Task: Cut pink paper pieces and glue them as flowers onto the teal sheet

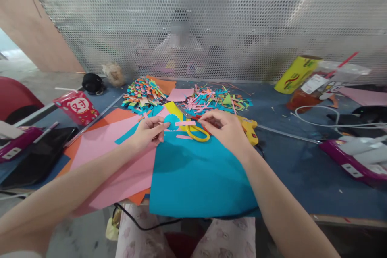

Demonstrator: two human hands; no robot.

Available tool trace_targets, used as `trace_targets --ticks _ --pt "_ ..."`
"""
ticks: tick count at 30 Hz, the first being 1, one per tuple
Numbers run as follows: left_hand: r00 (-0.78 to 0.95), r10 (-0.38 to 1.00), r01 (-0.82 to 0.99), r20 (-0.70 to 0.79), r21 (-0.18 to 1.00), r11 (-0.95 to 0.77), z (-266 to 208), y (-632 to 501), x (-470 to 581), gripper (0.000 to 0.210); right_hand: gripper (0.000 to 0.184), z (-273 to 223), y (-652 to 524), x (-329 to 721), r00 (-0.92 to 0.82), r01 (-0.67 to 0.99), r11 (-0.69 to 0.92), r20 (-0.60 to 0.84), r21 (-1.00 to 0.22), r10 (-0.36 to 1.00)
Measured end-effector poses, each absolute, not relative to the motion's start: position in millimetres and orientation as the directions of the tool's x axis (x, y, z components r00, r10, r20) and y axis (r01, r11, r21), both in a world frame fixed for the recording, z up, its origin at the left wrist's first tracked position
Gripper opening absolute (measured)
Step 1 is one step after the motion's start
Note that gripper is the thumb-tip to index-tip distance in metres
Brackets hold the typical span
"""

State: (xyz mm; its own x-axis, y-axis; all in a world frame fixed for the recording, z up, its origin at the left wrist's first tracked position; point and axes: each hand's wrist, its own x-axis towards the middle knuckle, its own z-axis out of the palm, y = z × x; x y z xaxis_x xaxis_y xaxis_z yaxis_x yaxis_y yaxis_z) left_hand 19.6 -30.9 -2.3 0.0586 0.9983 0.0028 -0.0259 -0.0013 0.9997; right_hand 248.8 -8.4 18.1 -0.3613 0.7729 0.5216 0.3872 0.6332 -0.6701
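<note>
My left hand (151, 131) pinches the edge of a small blue piece with a scalloped rim (171, 122). My right hand (222, 129) is closed at the fingertips, at the right end of a short pink strip (185, 123); the strip's other end reaches the blue piece. Below the right fingers lie scissors with a yellow handle (198, 134), partly hidden by that hand. A second pink strip (184, 137) rests near the top of a large blue sheet (199, 177). A yellow glue gun (249, 130) lies beside the right hand, partly covered.
Behind the hands sit a multicoloured fringed piece (143, 94) and a pile of cut strips (211, 100). Pink (121, 177) and orange sheets lie left. A red drink pouch (77, 107), a drink cup (314, 86) and purple power strips (347, 159) stand around. A perforated metal panel (211, 20) rises behind.
</note>
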Motion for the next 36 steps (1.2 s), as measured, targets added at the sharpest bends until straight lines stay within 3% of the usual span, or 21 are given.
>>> trace_targets --ticks 4,14,24,33,36 --pt "0.067 0.998 -0.001 0.0 1.0 0.0 -3.5 -30.0 19.6 0.051 0.009 16.0 -16.1 242.3 -0.325 0.344 0.666 0.582 -0.662 0.746" --pt "0.129 0.991 0.02 0.025 0.999 -0.028 -2.0 -31.3 18.7 0.043 0.01 14.9 -25.8 236.0 -0.398 0.363 0.602 0.466 -0.711 0.79" --pt "0.186 0.98 0.01 0.07 0.997 -0.073 -7.1 -33.6 18.0 0.044 0.019 15.7 -27.8 231.1 -0.446 0.278 0.548 0.399 -0.789 0.801" --pt "0.229 0.971 0.008 0.073 0.997 -0.076 -3.2 -37.4 22.5 0.047 0.035 14.1 -27.8 232.9 -0.561 0.217 0.574 0.381 -0.79 0.735" --pt "0.215 0.973 0.011 0.081 0.996 -0.086 -2.8 -36.9 22.4 0.047 0.031 13.4 -28.5 232.3 -0.562 0.283 0.56 0.339 -0.778 0.755"
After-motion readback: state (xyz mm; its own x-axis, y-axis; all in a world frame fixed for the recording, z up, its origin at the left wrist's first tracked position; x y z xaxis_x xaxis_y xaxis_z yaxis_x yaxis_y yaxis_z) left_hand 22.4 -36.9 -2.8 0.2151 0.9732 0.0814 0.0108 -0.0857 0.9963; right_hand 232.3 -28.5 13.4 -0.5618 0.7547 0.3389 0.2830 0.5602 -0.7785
